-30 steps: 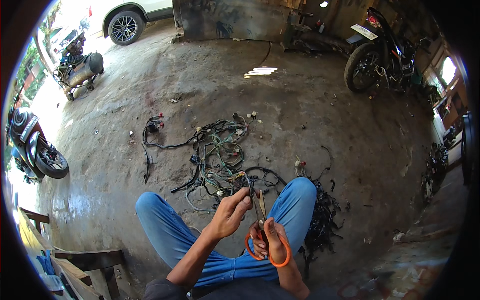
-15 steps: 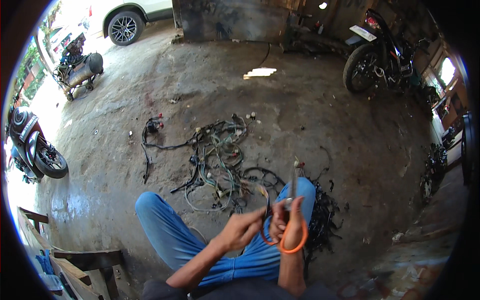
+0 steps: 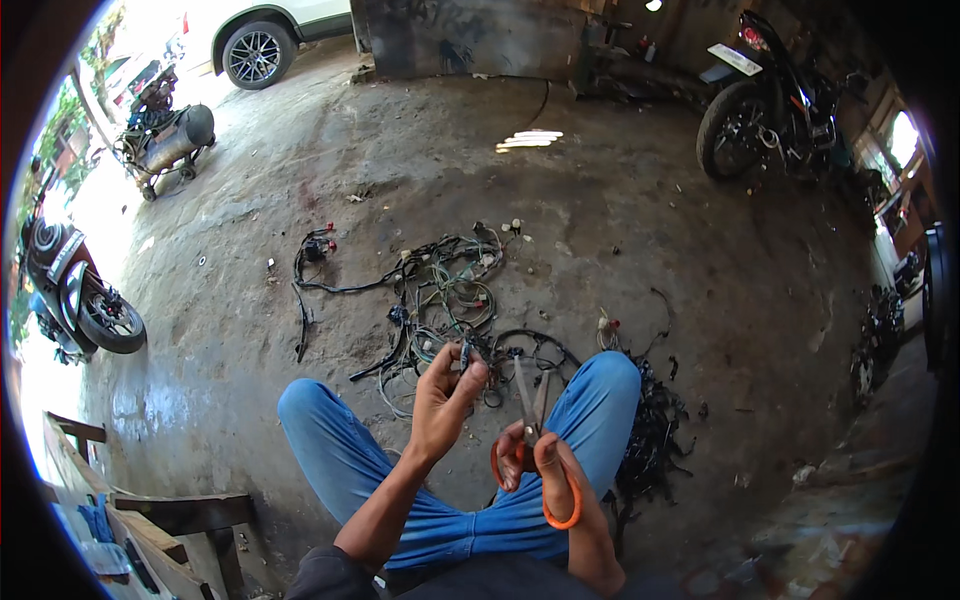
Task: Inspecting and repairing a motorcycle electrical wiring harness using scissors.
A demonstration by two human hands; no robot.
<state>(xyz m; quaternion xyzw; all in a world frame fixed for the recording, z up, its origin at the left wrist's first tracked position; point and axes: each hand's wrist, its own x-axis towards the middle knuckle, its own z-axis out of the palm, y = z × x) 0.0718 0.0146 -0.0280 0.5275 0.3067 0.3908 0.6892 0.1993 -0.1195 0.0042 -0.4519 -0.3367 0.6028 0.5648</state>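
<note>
My left hand (image 3: 440, 405) is raised above my lap, thumb and fingers pinched on a dark wire bundle (image 3: 464, 355). In my right hand (image 3: 545, 465) are scissors (image 3: 531, 432) with orange handles, their blades spread and pointing away from me. The blades are apart from the wire bundle. Just beyond my hands, a tangled wiring harness (image 3: 440, 280) of black, green and pale wires with small connectors lies on the floor. Whether the held bundle joins that harness is hard to make out.
By my right knee lies a heap of black scraps (image 3: 650, 425). Motorcycles stand at the left (image 3: 85, 290) and far right (image 3: 765, 110). An air compressor (image 3: 170, 140) and a white car (image 3: 270, 40) are farther back. A wooden frame (image 3: 180, 515) is near my left.
My left hand has moved left and away from me with the wire bundle, apart from the scissors. My right hand has lowered and shifted left; the scissor blades now show spread.
</note>
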